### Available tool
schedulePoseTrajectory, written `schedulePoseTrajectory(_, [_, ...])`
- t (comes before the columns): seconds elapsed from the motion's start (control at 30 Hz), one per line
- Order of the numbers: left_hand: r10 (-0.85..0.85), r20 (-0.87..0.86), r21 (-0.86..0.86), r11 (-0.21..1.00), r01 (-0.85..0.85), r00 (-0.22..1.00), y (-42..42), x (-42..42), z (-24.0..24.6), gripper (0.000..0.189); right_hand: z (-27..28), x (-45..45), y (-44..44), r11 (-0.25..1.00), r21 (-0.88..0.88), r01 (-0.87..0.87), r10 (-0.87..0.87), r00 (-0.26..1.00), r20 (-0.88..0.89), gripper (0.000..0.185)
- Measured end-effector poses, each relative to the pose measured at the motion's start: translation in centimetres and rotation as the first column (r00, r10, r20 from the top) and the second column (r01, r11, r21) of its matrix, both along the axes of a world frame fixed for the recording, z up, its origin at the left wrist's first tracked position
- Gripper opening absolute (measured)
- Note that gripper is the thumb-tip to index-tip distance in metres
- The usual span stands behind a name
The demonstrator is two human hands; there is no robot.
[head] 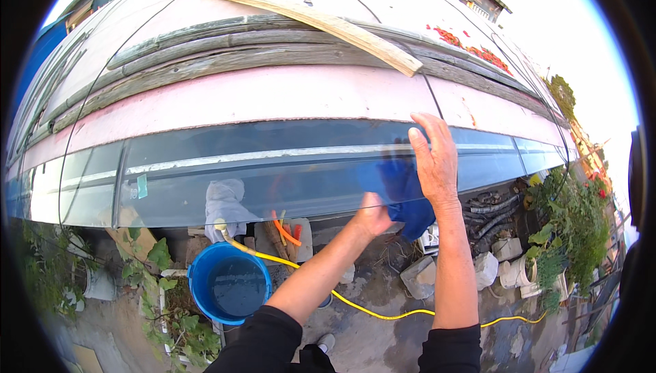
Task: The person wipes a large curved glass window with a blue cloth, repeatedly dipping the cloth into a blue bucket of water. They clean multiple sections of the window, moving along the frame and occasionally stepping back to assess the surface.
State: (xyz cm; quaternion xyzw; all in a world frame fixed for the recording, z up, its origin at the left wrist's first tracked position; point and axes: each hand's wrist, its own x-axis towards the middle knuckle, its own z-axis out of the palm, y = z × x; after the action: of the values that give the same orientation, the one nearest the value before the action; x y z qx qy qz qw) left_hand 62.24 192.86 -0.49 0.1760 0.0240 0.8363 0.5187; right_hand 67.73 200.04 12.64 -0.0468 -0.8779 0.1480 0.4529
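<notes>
A glass awning panel (pixel 287 168) stretches across in front of me. My left hand (pixel 376 215) is at its near edge, with the fingers partly seen through the glass. It holds a bunched blue cloth (pixel 410 219), most of which lies beneath the pane and shows through it. My right hand (pixel 435 160) is raised over the panel to the right of the cloth, fingers apart and holding nothing. Whether its palm touches the glass is unclear.
Below left stands a blue bucket (pixel 229 283) of water. A yellow hose (pixel 382 315) runs over the concrete ground. Wooden poles (pixel 287 55) and a plank (pixel 328 24) rest on the pale roof. Stone blocks (pixel 417 275) and plants (pixel 569 229) are at the right.
</notes>
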Motion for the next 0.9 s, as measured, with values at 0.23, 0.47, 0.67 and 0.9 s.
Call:
schedulePoseTrajectory(0.23, [0.144,-0.011,-0.013,0.989,-0.144,0.989,-0.6,-0.4,-5.3,0.046,-1.0,-1.6,-0.9,0.974,0.18,0.139,-0.193,0.923,0.333,0.038])
schedulePoseTrajectory(0.47, [0.513,0.203,-0.181,0.857,-0.483,0.834,-21.2,-5.0,-3.2,0.045,-0.8,-1.6,-0.8,0.976,0.152,0.154,-0.204,0.892,0.405,0.041])
schedulePoseTrajectory(0.67, [0.844,-0.001,-0.378,0.497,-0.781,0.537,-34.6,-9.1,-0.8,0.039,-1.2,-1.3,0.8,0.972,0.185,0.147,-0.211,0.893,0.398,0.042])
schedulePoseTrajectory(0.9, [0.996,0.043,-0.419,0.089,-0.904,0.078,-46.1,-13.4,-0.3,0.054,-1.3,-1.6,0.6,0.977,0.183,0.11,-0.172,0.915,0.364,0.041])
